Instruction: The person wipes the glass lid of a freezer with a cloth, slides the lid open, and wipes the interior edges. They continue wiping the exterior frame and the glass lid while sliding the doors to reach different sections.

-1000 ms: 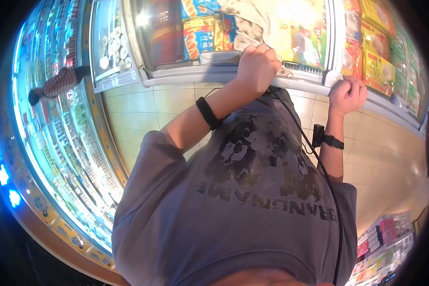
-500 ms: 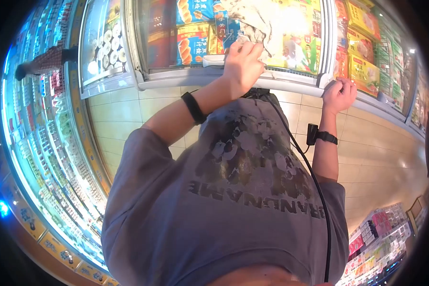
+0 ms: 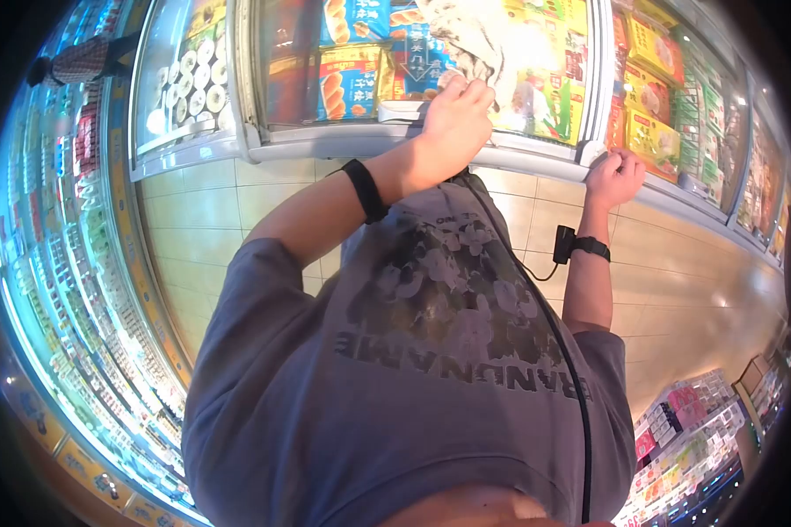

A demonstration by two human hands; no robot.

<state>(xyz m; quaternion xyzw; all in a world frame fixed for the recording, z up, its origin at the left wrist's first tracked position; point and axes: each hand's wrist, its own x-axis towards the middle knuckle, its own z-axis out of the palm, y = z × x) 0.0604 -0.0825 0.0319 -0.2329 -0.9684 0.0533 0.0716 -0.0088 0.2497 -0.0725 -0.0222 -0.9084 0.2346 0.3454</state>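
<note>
A chest freezer with glass lids stands in front of me, with a pale front rail (image 3: 325, 139) along its edge. My left hand (image 3: 455, 123) is closed over the light grey lid handle (image 3: 402, 110), fingers curled onto the glass side; the fingertips are partly hidden. Further right, my right hand (image 3: 616, 178) has its fingers curled round the freezer rail beside the lid's upright frame (image 3: 598, 79). Under the glass lie blue snack packets (image 3: 350, 92) and yellow-green food bags (image 3: 549, 105). A bright patterned reflection covers part of the lid.
To the right, more freezer sections hold yellow packages (image 3: 652, 139); white round items (image 3: 204, 86) lie in the left section. Lit shelves (image 3: 70, 290) run down the left side, with a person (image 3: 83, 61) near them. A product display (image 3: 690, 417) stands behind at right.
My view has shifted slightly, so the freezer and floor sit a little further left. Both hands stay at about the same places on the freezer.
</note>
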